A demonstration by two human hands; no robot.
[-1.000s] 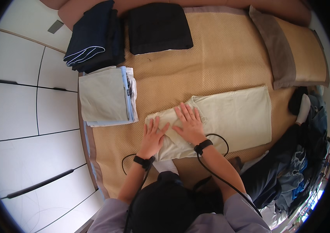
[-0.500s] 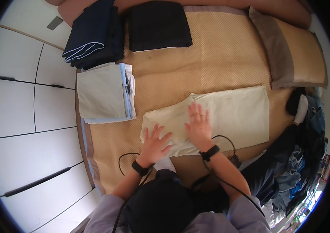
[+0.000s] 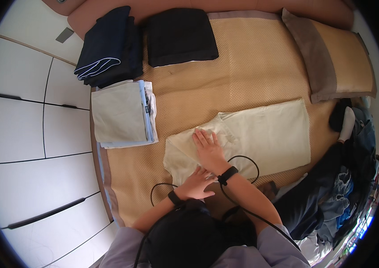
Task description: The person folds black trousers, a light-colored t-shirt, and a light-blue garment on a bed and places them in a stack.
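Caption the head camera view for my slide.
On a woven tan mat, the right hand rests on a flat, pale cream cloth garment, the left hand at its near edge.

A pale cream cloth garment [image 3: 267, 138] lies flat across the tan woven bed mat [image 3: 260, 67], its right part smooth and squared, its left part wrinkled.

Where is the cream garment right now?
In the head view, the cream garment lies just right of centre on the tan mat, beneath the right hand, right of the pale folded stack.
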